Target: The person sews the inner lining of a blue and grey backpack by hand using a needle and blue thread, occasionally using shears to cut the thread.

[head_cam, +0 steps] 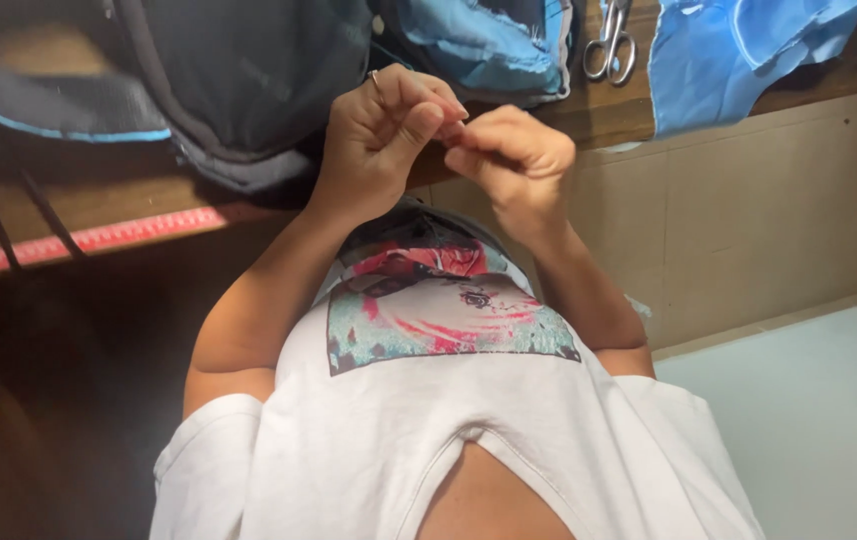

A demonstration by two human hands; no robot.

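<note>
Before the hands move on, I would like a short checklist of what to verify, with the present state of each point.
1. Fingertips of left hand and right hand meet: ok.
2. Something thin is pinched between them: cannot tell, too small to see.
3. Scissors lie on the wooden table, away from both hands: ok.
4. Blue fabric lies on the table, untouched: ok.
5. Dark bag lies behind the left hand, not held: ok.
6. Red measuring strip runs along the table edge: ok.
</note>
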